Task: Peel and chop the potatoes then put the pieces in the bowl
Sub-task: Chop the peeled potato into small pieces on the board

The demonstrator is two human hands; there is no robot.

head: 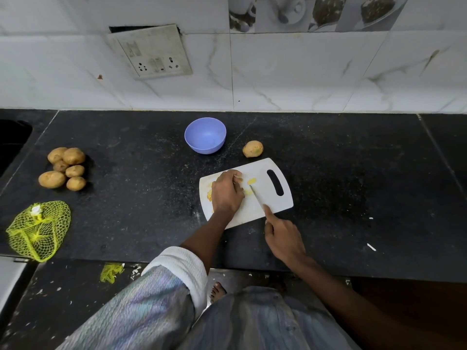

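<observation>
Nearest the camera, the person's rolled white cuff (pixel 182 271) and pale striped sleeve crossed the front edge of the black table (pixel 353 188). The right hand (pixel 284 239) gripped a knife (pixel 256 198), fingers curled round the handle and the forefinger stretched along the back of the blade, whose tip pointed toward the cut potato. The left hand (pixel 226 193) lay palm down on the white cutting board (pixel 267 198), fingers bent and close together, pressing on yellow potato pieces (pixel 249 188); most of these were hidden under the hand, so their number could not be told. One small yellow piece (pixel 252 181) lay just beside the fingertips, near the board's slotted handle.

At the left front corner lay a yellow net bag (pixel 38 231), flat. Farther back on the left sat a heap of six unpeeled potatoes (pixel 64 169), touching one another. Just beyond the board's far edge rested a single potato (pixel 253 149), apart from the board. To its left stood the blue bowl (pixel 205 135), upright, nothing visible inside. Behind everything rose the white tiled wall with a switch plate (pixel 150 51).
</observation>
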